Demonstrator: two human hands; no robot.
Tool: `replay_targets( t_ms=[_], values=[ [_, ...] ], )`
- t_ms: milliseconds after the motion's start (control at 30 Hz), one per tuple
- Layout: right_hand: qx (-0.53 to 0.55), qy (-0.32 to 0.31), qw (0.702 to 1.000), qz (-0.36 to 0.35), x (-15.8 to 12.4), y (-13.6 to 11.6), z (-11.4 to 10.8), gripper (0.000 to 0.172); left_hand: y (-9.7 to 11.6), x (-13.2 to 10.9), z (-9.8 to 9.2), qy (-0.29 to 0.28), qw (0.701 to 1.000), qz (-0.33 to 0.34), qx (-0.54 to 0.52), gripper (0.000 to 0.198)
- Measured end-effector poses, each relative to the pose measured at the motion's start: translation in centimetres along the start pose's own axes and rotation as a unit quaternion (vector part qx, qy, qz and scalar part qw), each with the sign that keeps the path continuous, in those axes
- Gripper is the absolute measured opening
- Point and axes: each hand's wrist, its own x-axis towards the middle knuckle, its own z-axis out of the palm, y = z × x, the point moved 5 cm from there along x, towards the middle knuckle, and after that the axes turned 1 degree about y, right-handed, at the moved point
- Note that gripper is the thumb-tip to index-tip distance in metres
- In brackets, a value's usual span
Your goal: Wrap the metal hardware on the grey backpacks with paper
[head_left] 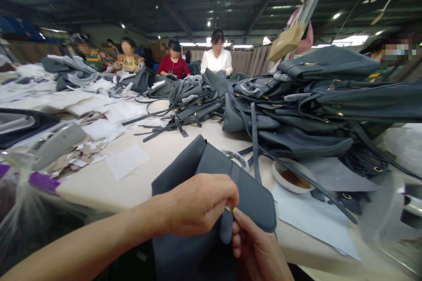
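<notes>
A dark grey leather bag [211, 171] lies at the near edge of the table [158, 153], its flap toward me. My left hand [198, 204] is curled closed over the flap's strap tab, fingertips pinching a small metal piece at its end. My right hand [257, 246] comes up from below, thumb and fingers pinched on the same small metal fitting [230, 209]. Both hands meet at the flap's front edge.
A tall heap of grey bags [316, 105] and loose straps fills the right and middle. A small white dish [290, 178] with brown liquid sits by the bag. White paper sheets and scraps cover the left. Several people stand at the far end. Plastic wrap [23, 202] lies at near left.
</notes>
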Motion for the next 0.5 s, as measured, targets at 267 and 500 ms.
replay_targets(
  t_ms=[267,500],
  values=[
    [-0.02,0.016,1.0,-0.018,0.1,0.4,-0.3,0.048,-3.8,-4.1,5.6,-0.068,0.872,-0.32,-0.364,0.016],
    [-0.074,0.0,0.997,0.004,-0.5,0.5,-0.5,0.054,-4.1,-1.8,8.3,0.098,0.764,-0.311,-0.556,0.02]
  ],
)
